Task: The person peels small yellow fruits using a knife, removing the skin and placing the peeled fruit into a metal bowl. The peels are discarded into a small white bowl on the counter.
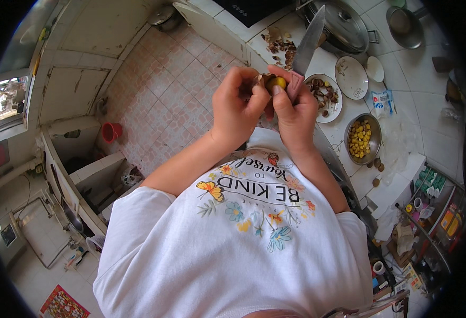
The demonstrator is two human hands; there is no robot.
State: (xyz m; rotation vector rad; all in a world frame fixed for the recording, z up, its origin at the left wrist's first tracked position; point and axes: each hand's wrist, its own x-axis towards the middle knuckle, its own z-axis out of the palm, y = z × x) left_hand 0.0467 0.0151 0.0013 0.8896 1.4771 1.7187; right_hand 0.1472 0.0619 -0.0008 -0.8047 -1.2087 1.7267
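Between my hands is a chestnut point(277, 82), its yellow kernel showing beside a piece of brown shell point(262, 79). My left hand point(239, 101) pinches the shell side. My right hand point(296, 107) has its thumb on the kernel and its fingers around the pink handle of a kitchen knife point(309, 41), whose blade points up and away. A white plate point(338, 113) of unpeeled or partly peeled chestnuts point(323, 92) lies beside my right hand. Shell scraps point(282, 49) are scattered on the white counter beyond. A metal bowl point(377, 147) holds peeled yellow chestnuts point(359, 139).
A lidded steel pot point(342, 24) stands behind the knife, near a black cooktop point(253, 8). An empty white plate point(351, 77), a small dish point(375, 68) and a blue-white packet point(383, 102) lie on the counter. A red bucket point(111, 132) stands on the tiled floor.
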